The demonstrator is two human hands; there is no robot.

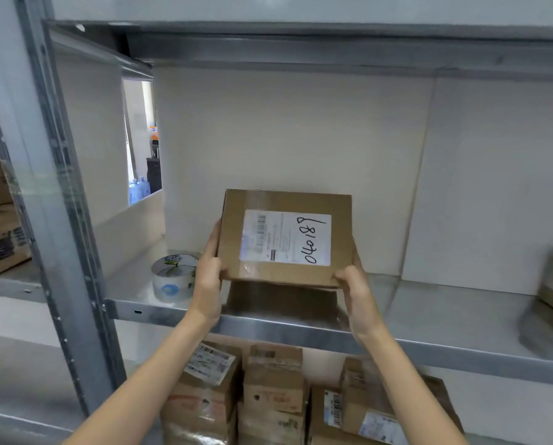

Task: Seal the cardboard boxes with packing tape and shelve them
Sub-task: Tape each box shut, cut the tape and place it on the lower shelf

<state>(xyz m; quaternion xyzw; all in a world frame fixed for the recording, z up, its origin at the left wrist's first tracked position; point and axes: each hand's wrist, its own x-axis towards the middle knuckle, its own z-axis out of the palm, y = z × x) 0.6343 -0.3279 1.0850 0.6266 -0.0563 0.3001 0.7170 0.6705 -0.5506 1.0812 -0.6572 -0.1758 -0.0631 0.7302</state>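
Left hand (208, 277) grips the left edge of a cardboard box (286, 239); right hand (355, 284) grips its lower right corner. Box held tilted just above the metal shelf (429, 316), white label with handwritten number facing up. Tape roll (172, 277) stands on shelf, beside left hand. More boxes (268, 390) stacked below.

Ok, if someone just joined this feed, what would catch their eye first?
The brown cardboard box with a white shipping label, held above the grey metal shelf in the grip of the left hand and right hand. Next, the roll of clear packing tape standing on the shelf left of the box, then the labelled cardboard boxes stacked below.
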